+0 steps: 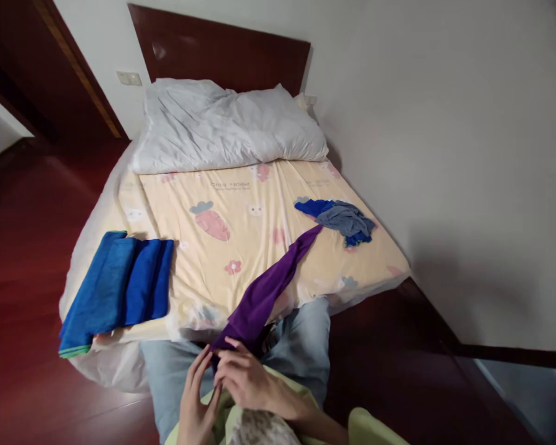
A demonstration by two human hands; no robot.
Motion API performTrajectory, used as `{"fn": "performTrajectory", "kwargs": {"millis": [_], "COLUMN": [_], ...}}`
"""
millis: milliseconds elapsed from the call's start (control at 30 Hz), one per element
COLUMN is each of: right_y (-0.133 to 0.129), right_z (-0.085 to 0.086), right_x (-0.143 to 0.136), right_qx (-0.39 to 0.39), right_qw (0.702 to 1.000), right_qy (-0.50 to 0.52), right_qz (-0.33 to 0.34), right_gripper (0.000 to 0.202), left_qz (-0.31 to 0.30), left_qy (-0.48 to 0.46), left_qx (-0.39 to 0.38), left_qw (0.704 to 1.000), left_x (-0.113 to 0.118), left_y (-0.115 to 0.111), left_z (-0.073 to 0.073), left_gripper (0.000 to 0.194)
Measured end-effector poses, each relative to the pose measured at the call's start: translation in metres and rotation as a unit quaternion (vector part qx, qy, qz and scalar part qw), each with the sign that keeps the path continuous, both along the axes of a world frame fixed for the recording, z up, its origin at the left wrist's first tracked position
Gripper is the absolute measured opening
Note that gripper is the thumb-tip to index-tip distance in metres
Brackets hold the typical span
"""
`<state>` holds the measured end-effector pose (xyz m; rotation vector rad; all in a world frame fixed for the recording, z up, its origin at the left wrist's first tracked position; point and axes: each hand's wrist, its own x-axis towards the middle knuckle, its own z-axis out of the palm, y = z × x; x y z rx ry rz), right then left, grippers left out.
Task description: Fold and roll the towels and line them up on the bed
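Note:
A long purple cloth point(269, 284) runs diagonally over the bed, its near end in my lap and its far end narrowing by the crumpled pile. My left hand point(198, 395) pinches the near end at its left side. Close beside it, my right hand point(243, 376) has its fingers bent onto the same end; the fingertips partly hide the edge. On the bed's left side lie folded blue towels point(106, 284), one with green edging, overlapping in a row. A crumpled grey cloth point(345, 217) rests on a blue cloth point(311, 207) at the right.
The bed point(204, 259) has a yellow sheet printed with carrots and flowers. A white quilt point(231, 130) is bunched against the dark headboard point(222, 49). A wall point(467, 154) stands close on the right. Dark red floor point(23, 259) stretches along the left, near a door point(46, 68).

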<state>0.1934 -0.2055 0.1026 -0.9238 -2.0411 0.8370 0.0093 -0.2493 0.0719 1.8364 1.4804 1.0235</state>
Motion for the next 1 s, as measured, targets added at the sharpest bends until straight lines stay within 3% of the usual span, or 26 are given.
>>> {"fn": "performTrajectory", "kwargs": {"millis": [133,233,333,500,667,767,867,1000], "right_y": [-0.01,-0.011,-0.007,-0.002,-0.003,-0.001,0.006,0.014], "right_z": [0.0,0.005,0.016,0.026,0.008,-0.006,-0.013,-0.007], "right_x": [-0.048,-0.055,-0.041,-0.007,0.002,-0.003,-0.007,-0.009], "right_qx": [0.02,0.026,0.024,0.01,-0.043,-0.078,-0.087,-0.074], "right_qw": [0.996,0.998,1.0,0.997,0.986,0.97,0.968,0.961], "right_qy": [-0.043,-0.039,0.013,0.074,0.078,0.09,0.082,0.108], "right_qz": [0.081,0.043,0.005,-0.029,-0.141,-0.211,-0.223,-0.244], "right_gripper": [0.037,0.028,0.02,0.02,0.031,0.039,0.025,0.014], "left_qz": [-0.034,-0.058,-0.06,0.03,0.121,0.137,0.132,0.129], "left_qy": [0.058,0.089,0.088,0.031,-0.08,-0.107,-0.095,-0.025], "left_qx": [0.049,0.093,0.135,0.104,-0.009,-0.053,-0.048,-0.019], "left_qw": [0.997,0.99,0.985,0.994,0.989,0.983,0.985,0.991], "left_x": [-0.031,-0.043,-0.04,-0.014,-0.002,-0.002,-0.008,-0.024], "left_y": [0.016,0.029,0.036,0.032,0.025,0.022,0.02,0.022], "left_z": [0.031,0.046,0.056,0.059,0.053,0.053,0.056,0.061], "left_gripper": [0.062,0.05,0.044,0.035,0.016,0.019,0.019,0.015]}}
